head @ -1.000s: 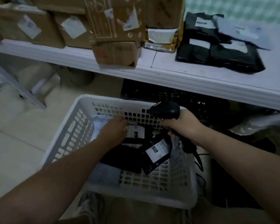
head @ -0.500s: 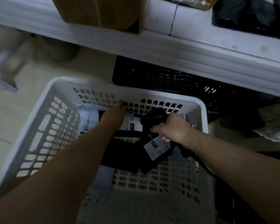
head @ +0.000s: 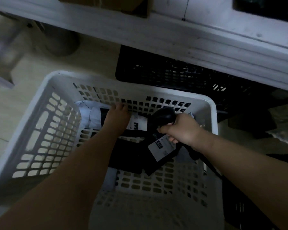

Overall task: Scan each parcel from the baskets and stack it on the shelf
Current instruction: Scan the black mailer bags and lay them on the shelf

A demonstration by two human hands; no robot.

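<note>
A white slotted basket (head: 45,130) stands on the floor below me and holds several parcels. My left hand (head: 117,117) reaches to its far wall, fingers stretched out over a black parcel with a white label (head: 138,124). My right hand (head: 179,131) grips a black barcode scanner (head: 165,115) low inside the basket. The scanner is just above another black parcel with a white label (head: 161,149). A pale grey parcel (head: 86,113) lies in the far left corner. The white shelf (head: 173,40) runs across the top.
A black slotted basket (head: 173,73) sits under the shelf, behind the white one. The bottom of a cardboard box (head: 106,4) shows on the shelf at the top edge. Dark bags lie on the floor at right (head: 256,127). Pale floor tiles lie to the left.
My view has tilted down onto the basket. The right hand with the scanner has dropped lower into the basket. The left hand has slid toward the far wall.
</note>
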